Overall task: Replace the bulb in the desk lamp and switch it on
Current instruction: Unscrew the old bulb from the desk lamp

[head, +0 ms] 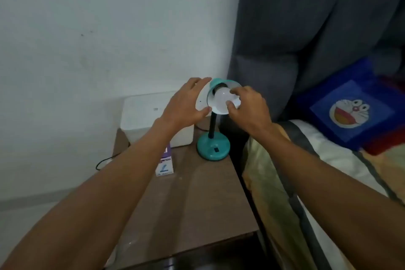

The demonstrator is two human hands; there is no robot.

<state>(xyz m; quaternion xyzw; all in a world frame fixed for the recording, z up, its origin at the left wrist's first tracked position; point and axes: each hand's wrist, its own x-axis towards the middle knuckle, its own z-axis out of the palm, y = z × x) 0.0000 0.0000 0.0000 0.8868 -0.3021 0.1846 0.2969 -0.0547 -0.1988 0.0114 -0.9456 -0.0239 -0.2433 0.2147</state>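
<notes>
A teal desk lamp stands on the brown bedside table, its round base [213, 147] carrying a black switch. Its shade [202, 99] is tilted toward me, white inside. A white bulb [222, 99] sits in the black socket inside the shade and is unlit. My left hand [186, 105] grips the left side of the shade. My right hand [246, 108] has its fingertips closed around the front of the bulb. A purple and white bulb box [165, 163] lies on the table left of the base, partly hidden by my left forearm.
A white box-shaped device [142, 114] stands against the wall behind the lamp, with a black cable [105, 160] trailing off the table's left edge. A grey upholstered headboard [295, 28] and a bed with a blue cartoon pillow [348, 112] adjoin the table [197, 204] on the right.
</notes>
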